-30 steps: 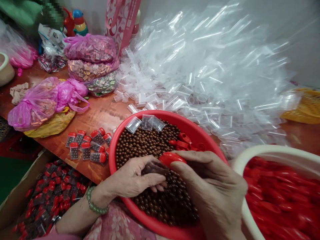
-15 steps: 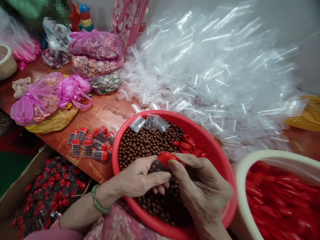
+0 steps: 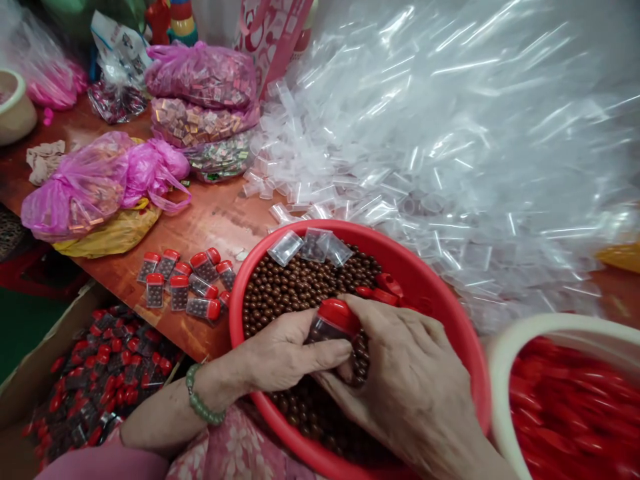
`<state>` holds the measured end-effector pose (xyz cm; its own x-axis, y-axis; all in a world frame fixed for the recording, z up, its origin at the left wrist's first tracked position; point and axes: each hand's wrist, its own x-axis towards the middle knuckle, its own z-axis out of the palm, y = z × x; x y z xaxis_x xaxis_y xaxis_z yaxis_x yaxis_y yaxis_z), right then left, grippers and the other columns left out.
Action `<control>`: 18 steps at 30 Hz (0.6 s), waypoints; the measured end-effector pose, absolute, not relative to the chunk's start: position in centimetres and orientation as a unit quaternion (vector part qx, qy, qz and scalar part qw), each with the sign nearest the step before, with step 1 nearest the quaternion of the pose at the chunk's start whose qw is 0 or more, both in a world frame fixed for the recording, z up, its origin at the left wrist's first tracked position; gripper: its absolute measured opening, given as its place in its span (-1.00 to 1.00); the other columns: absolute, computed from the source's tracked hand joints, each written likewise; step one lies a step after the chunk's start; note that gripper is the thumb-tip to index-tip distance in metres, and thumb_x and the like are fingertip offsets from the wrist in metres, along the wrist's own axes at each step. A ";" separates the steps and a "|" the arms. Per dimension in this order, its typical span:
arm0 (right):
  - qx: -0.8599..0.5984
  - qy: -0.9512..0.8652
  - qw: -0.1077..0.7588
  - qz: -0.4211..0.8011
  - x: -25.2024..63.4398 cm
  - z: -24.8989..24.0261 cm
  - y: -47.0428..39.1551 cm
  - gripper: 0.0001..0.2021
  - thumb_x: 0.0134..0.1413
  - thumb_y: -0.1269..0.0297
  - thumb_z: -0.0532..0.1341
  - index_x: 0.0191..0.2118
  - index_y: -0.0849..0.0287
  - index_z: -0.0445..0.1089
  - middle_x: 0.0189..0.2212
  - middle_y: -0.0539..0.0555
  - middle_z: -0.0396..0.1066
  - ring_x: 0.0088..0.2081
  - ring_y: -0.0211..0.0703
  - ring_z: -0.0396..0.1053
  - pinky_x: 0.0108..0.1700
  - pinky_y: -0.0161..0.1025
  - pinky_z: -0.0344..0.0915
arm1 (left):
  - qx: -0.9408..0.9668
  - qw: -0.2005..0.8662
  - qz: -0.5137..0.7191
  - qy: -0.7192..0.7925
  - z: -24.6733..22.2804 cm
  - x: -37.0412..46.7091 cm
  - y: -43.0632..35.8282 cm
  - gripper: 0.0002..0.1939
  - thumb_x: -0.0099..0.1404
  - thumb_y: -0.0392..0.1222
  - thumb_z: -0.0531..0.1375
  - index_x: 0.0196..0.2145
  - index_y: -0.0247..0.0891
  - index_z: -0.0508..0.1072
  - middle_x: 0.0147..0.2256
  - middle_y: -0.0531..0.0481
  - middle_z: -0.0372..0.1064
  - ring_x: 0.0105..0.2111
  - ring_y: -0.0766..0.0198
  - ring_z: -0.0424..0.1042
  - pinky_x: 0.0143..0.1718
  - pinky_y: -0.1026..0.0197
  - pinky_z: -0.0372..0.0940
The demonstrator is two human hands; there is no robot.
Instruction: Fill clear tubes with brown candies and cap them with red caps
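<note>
Table (image 3: 215,217): reddish-brown, bearing pink bags (image 3: 87,183)
Wall (image 3: 213,23): grey, behind clear cases (image 3: 425,160)
Left hand (image 3: 280,353): pinching red-capped case (image 3: 327,328) above red basin (image 3: 238,300)
Right hand (image 3: 415,373): fingers bent at its cap (image 3: 339,313), grip unclear

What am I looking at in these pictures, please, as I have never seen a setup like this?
There is no robot here: these are a person's bare hands, and every picture comes from one camera worn on that person's head, looking forward and down.

The left hand holds a small clear container with a red cap; the right hand is at its cap side. Both are over a red basin of small brown balls.

On the table lie red-capped containers, a large heap of clear plastic pieces and knotted pink bags. At the right, a cream tub holds glossy red pieces, blurred here.
</note>
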<state>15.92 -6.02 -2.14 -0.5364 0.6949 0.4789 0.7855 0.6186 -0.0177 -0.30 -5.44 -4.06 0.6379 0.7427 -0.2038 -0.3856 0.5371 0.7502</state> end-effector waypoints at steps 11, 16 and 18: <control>-0.371 -0.873 0.307 -0.076 16.0 -2.2 -5.9 -0.41 0.14 0.07 0.17 0.20 0.31 0.15 -0.32 0.25 0.43 -0.35 0.08 0.41 -0.33 -0.02 0.39 | 0.366 0.812 0.361 0.275 -2.5 0.2 -6.4 -0.52 0.16 0.20 0.32 -0.43 -0.29 0.31 -0.47 0.08 0.23 -0.44 0.39 0.20 -0.34 0.27 0.16; -0.353 -0.878 0.306 -0.104 16.2 -2.0 -6.3 -0.41 0.15 0.05 0.16 0.18 0.36 0.17 -0.40 0.21 0.38 -0.41 0.07 0.35 -0.38 0.00 0.38 | 0.362 0.820 0.359 0.262 -2.5 0.3 -7.1 -0.50 0.16 0.22 0.32 -0.44 -0.29 0.31 -0.47 0.09 0.24 -0.45 0.41 0.21 -0.35 0.29 0.16; -0.359 -0.876 0.306 -0.101 16.3 -1.8 -6.5 -0.43 0.16 0.02 0.15 0.16 0.33 0.18 -0.41 0.19 0.37 -0.41 0.07 0.34 -0.39 0.00 0.38 | 0.366 0.820 0.357 0.257 -2.5 0.4 -7.3 -0.47 0.15 0.28 0.30 -0.43 -0.29 0.30 -0.46 0.09 0.24 -0.46 0.42 0.21 -0.37 0.31 0.16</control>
<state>16.26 -6.51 -1.84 -0.5556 0.5674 0.6077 0.6903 0.7222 -0.0432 0.36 -7.28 -2.46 0.6134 0.7736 -0.1591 -0.3976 0.4766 0.7841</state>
